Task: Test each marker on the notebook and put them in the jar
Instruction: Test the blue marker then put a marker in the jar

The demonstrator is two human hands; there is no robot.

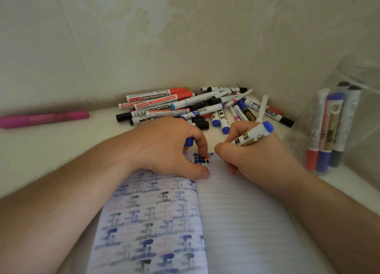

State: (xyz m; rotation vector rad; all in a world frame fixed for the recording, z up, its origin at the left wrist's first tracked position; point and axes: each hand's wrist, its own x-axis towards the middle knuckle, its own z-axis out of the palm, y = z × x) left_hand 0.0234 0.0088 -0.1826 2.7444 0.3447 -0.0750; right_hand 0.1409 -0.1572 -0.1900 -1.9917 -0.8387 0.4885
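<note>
The right hand [253, 156] is gripping a blue-ended marker [254, 134], its tip hidden, over the notebook [236, 212]. The left hand [170, 146] is resting on the notebook's top edge, fingers curling round a blue cap [188, 141]. The marker pile [195, 107] is lying beyond the notebook; the jar [353, 117] is standing right of it, holding four markers.

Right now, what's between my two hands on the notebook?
Head view: small blue, black and red test marks on the notebook, between left hand and right hand.

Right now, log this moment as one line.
step: testing marker | right hand: grips blue marker on notebook | left hand: holds blue cap | jar: four markers
</note>
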